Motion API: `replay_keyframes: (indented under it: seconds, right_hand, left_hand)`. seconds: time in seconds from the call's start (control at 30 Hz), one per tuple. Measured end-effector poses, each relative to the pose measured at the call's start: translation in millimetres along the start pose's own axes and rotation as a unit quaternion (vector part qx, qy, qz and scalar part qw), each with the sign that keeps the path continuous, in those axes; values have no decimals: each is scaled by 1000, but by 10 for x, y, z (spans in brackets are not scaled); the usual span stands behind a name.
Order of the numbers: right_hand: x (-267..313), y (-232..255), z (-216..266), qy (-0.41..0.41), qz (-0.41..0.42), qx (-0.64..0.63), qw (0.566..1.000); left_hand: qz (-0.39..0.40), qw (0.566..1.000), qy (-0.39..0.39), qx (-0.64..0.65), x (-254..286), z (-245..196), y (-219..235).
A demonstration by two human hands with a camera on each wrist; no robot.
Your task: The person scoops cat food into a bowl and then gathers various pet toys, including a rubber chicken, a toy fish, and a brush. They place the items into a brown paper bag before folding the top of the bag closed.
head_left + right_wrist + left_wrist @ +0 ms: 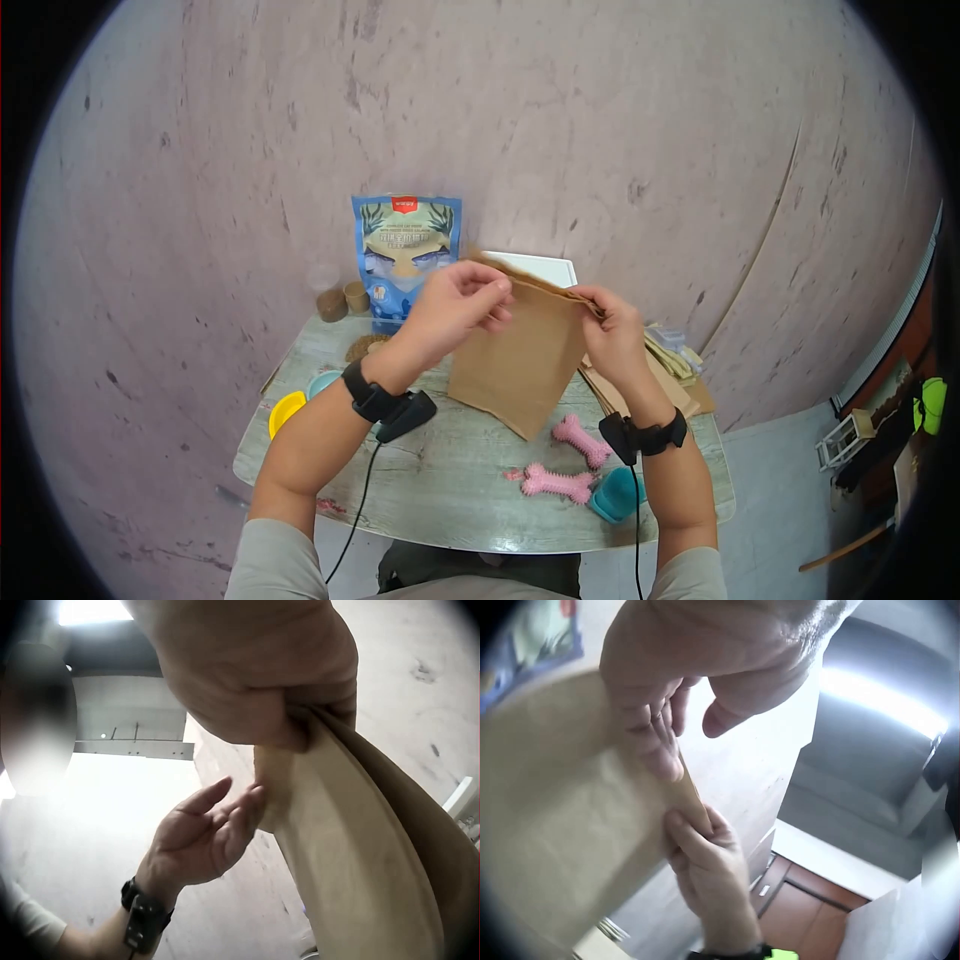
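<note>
A brown paper bag (520, 355) hangs upright above the table, its top edge toward the wall. My right hand (612, 335) pinches the bag's upper right corner between thumb and fingers; the right wrist view shows the folded paper (352, 847) running out from under that grip. At the other end of the top edge is my left hand (462, 305). Its fingers (656, 746) lie against the paper near the rim, while the thumb (724, 720) stands apart from them. The bag's inside is hidden in the head view.
Two pink bone-shaped toys (558, 483) and a teal cup-like item (614, 494) lie near the front edge. A blue pet food pouch (407, 240) stands at the back. Yellow (286, 412) and light blue dishes (323, 383) sit left; more brown paper (660, 385) lies right.
</note>
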State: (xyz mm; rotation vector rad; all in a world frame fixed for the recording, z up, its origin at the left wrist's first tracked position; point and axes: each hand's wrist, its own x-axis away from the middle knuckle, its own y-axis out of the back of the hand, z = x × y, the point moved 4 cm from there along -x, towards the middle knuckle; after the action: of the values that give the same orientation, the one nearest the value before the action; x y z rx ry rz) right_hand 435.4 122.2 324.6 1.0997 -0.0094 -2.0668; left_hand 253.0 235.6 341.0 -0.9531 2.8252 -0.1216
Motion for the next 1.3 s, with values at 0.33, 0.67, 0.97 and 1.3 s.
replay_keyframes:
  seconds: [0.33,0.67,0.97,1.3]
  right_hand:
    - [-153,57,-192,-44,54,-134,989]
    - [-138,163,-264,-13,48,-105,993]
    - [-55,210,-290,82,82,-48,992]
    - [-153,108,344,122,176,162,963]
  left_hand:
    - [-36,937,-216,-271,-367,98,457]
    - [25,952,-221,-209,-315,117,346]
    - [83,967,-145,-190,-310,217,690]
    - [27,806,-272,-524,-189,-143,-1]
